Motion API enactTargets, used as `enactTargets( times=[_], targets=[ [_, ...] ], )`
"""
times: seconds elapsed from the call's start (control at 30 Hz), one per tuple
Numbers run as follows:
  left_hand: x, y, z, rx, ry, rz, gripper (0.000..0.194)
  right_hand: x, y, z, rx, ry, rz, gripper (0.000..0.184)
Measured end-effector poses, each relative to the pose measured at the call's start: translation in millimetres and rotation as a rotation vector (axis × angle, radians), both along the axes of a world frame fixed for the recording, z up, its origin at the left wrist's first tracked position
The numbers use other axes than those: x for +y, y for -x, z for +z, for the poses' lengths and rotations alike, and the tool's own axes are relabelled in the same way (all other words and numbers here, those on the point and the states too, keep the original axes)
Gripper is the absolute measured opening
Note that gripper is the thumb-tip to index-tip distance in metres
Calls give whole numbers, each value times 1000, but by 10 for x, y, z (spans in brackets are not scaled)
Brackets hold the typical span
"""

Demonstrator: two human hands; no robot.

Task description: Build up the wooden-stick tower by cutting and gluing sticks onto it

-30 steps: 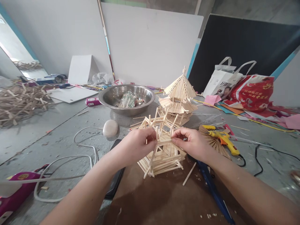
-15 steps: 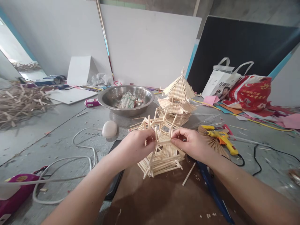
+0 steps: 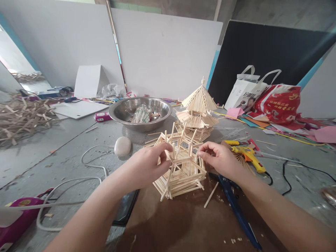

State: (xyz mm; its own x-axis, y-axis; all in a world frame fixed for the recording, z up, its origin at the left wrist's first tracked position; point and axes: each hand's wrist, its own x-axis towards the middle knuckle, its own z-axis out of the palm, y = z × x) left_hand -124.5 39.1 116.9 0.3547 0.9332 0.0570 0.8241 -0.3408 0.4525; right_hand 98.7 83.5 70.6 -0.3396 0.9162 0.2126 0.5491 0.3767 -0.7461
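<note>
A frame of pale wooden sticks (image 3: 181,187), with several short posts standing up from it, sits on a brown board (image 3: 168,224). At its left side is my left hand (image 3: 153,161), thumb and forefinger apart beside a short upright post (image 3: 173,150); whether they touch it is unclear. My right hand (image 3: 219,157) hovers just off the frame's right side, fingers loosely curled and nothing visible between them. A loose stick (image 3: 211,195) and dark blue pliers (image 3: 236,210) lie on the board to the right.
Behind the frame stands a stick pagoda (image 3: 201,101) with a pointed roof. A steel basin (image 3: 140,122) holds wrapped packets. Yellow glue gun (image 3: 249,157) at right, white stone (image 3: 123,146) and cable (image 3: 99,175) at left. Bags (image 3: 278,103) stand at the back right.
My right hand has moved right, off the post and crosspiece it was touching. The left fingers have drawn back slightly and opened. The stick frame stays in place.
</note>
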Motion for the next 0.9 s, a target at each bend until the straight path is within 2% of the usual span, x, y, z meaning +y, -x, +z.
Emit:
enactTargets(
  times=[0.1,0.2,0.37,0.53,0.63,0.77,0.9],
  targets=[
    [-10,78,51,37,-13,62,24,58,-27,2,-68,-34,-73,16],
    [23,154,84,131,-22,191,21,169,-39,-26,-143,-62,-146,17],
    [113,233,75,306,-80,354,22,352,-62,-116,-215,-134,-193,21],
    [174,278,15,376,-16,376,30,415,-58,-144,-240,-135,-221,28],
    [202,308,-22,305,103,351,38,443,-60,-188,-143,-29,-141,38],
    [234,344,-87,51,341,326,53,501,-92,-310,21,100,-27,42],
    [256,358,-139,-120,384,365,60,510,-102,-360,53,197,-45,38]
  ],
)
